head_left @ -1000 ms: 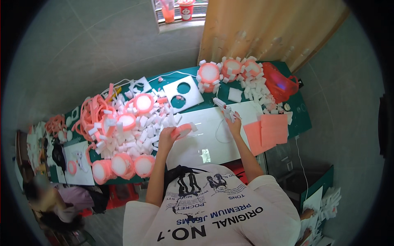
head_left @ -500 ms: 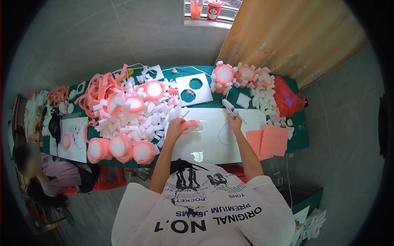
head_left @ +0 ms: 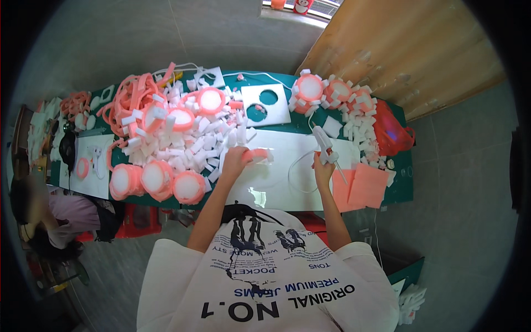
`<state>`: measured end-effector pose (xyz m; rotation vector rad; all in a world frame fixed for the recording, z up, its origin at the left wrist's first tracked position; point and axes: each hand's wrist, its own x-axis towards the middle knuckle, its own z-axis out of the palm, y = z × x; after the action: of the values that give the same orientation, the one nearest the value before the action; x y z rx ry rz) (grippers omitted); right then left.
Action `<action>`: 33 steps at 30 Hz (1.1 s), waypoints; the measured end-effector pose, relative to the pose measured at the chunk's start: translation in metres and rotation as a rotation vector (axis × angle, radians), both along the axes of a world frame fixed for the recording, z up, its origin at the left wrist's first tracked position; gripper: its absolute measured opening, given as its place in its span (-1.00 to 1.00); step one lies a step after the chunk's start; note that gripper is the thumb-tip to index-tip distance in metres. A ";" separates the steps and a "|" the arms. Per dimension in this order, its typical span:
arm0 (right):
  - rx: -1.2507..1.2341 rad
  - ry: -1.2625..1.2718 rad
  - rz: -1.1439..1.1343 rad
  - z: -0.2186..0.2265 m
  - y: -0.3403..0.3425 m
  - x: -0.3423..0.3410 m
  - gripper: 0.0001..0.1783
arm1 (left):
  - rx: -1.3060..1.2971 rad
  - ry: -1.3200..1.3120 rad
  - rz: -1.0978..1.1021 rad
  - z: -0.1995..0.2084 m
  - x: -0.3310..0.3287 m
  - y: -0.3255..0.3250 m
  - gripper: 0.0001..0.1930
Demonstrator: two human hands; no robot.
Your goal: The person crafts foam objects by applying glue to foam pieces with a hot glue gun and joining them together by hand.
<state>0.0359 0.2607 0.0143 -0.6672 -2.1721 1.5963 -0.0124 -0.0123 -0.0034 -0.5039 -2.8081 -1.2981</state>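
My left hand (head_left: 237,159) is closed around one end of a pink foam ring or strip (head_left: 254,156) with a small white foam block (head_left: 270,156) at its right end. Both are above the white board (head_left: 271,188). A white hot glue gun (head_left: 325,145) is gripped in my right hand (head_left: 323,167), its thin nozzle pointing down to the right, near the pink sheets (head_left: 368,187). The gun is apart from the foam in my left hand. A pale cord loops beside my right hand.
Loose white foam blocks (head_left: 191,144) are heaped left of the board, with pink-rimmed foam rounds (head_left: 189,187) in front. A white sheet with round holes (head_left: 282,105) lies behind. Block-covered rounds (head_left: 310,87) and a red bag (head_left: 390,130) sit back right. Another person (head_left: 72,213) sits far left.
My right hand has moved the glue gun to the right and nearer me. My left hand still holds the pink foam in about the same place. The whole view has shifted slightly.
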 end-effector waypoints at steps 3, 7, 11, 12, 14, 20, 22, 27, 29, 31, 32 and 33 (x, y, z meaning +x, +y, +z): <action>-0.039 0.024 0.064 0.020 -0.015 0.026 -0.74 | 0.000 0.006 0.014 0.000 0.000 -0.005 -0.66; 0.078 -0.046 0.151 0.018 -0.024 0.041 -0.75 | 0.018 -0.002 0.012 0.002 0.009 -0.003 -0.69; -0.076 -0.089 0.240 0.029 -0.038 0.046 -0.77 | 0.001 -0.015 0.023 -0.001 0.014 -0.006 -0.68; -0.065 -0.104 0.283 0.031 -0.041 0.046 -0.78 | -0.008 -0.003 0.029 -0.003 0.015 -0.006 -0.68; -0.089 -0.152 0.302 0.037 -0.046 0.048 -0.78 | -0.017 0.005 0.030 -0.005 0.014 -0.004 -0.67; -0.062 -0.155 0.457 0.021 -0.059 0.055 -0.80 | -0.009 -0.005 0.030 -0.005 -0.002 0.007 -0.67; -0.037 -0.149 0.485 0.015 -0.065 0.056 -0.78 | 0.020 -0.022 0.018 -0.006 -0.011 0.002 -0.66; -0.057 -0.330 0.450 0.012 -0.074 0.056 -0.75 | 0.064 -0.119 0.009 0.002 -0.007 0.009 -0.68; 0.005 -0.356 0.451 0.009 -0.075 0.054 -0.73 | 0.055 -0.114 -0.002 0.004 -0.005 0.009 -0.69; 0.040 -0.301 0.463 0.009 -0.076 0.052 -0.71 | 0.046 -0.112 -0.011 0.005 -0.005 0.009 -0.70; 0.040 -0.296 0.464 0.007 -0.075 0.051 -0.71 | 0.038 -0.112 -0.016 0.003 -0.006 0.009 -0.70; 0.045 -0.296 0.458 0.005 -0.075 0.051 -0.71 | 0.031 -0.113 -0.021 0.002 -0.007 0.009 -0.71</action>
<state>0.0866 0.1857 0.0194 -0.4319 -2.7226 1.7441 -0.0192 -0.0030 -0.0015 -0.4745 -2.8751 -1.4155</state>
